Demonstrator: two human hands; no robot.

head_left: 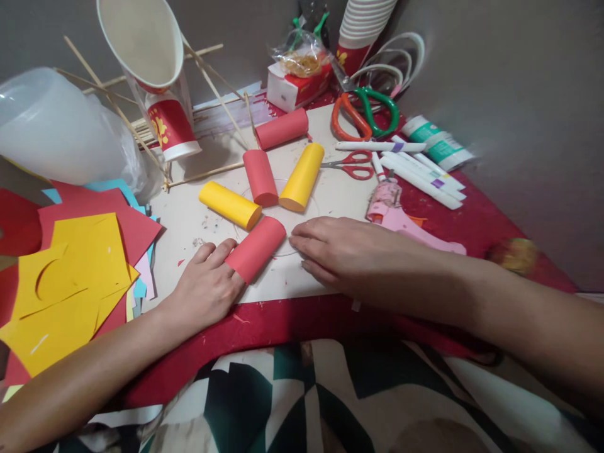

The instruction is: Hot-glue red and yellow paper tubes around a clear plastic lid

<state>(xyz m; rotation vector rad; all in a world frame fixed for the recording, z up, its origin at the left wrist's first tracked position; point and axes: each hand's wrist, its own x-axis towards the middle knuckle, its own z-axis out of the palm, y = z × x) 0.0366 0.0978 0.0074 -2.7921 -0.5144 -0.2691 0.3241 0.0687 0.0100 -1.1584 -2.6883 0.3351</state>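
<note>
My left hand (210, 280) is at the lower left end of a red paper tube (257, 250), with its fingers around that end, some of them hidden. My right hand (328, 248) lies low over the cream board (292, 286), palm down with fingers stretched out, its fingertips just short of the tube's other end. Beyond are two yellow paper tubes, one to the left (229, 204) and one to the right (302, 176), and another red tube (260, 178) between them. These tubes fan around a faint drawn circle. A further red tube (282, 129) lies behind.
Yellow paper scraps (70, 270) are piled at left beside a clear plastic bag (61, 126). A paper cup stack (174, 126) stands within a stick frame (207, 173). At right lie small red scissors (353, 165), larger scissors (352, 119), white markers (425, 176) and a pink glue gun (406, 220).
</note>
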